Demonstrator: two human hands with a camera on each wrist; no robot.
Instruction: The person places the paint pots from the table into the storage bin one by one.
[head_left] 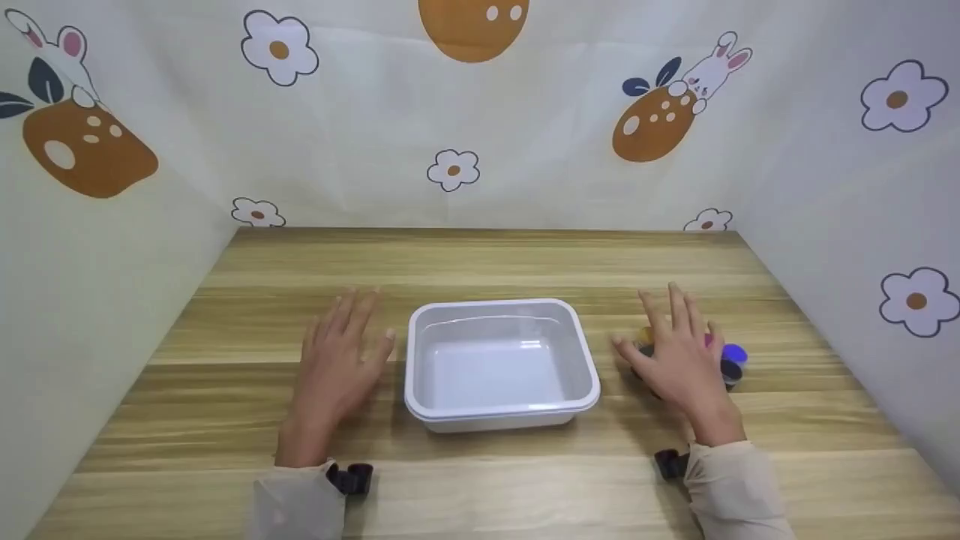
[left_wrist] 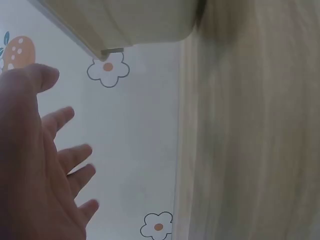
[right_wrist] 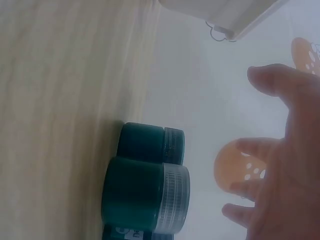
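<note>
A white rectangular plastic tub [head_left: 502,412] stands on the wooden table, with nothing inside it. To its left, my left hand [head_left: 337,367] is held with fingers extended and thumb apart, touching nothing. My right hand [head_left: 679,360] is spread above a cluster of small paint jars to the right of the tub. A blue-topped jar [head_left: 735,354] and a dark jar [head_left: 731,371] show past the hand; others are partly hidden under it. In the right wrist view, dark green jars [right_wrist: 132,192] with clear ribbed lids stand beneath the spread fingers.
The wood-grain table [head_left: 495,262] is enclosed at the back and sides by a pale cloth [head_left: 360,135] printed with flowers, rabbits and orange fruit. Black camera mounts [head_left: 351,478] sit at both wrists, beside the light sleeves [head_left: 296,506].
</note>
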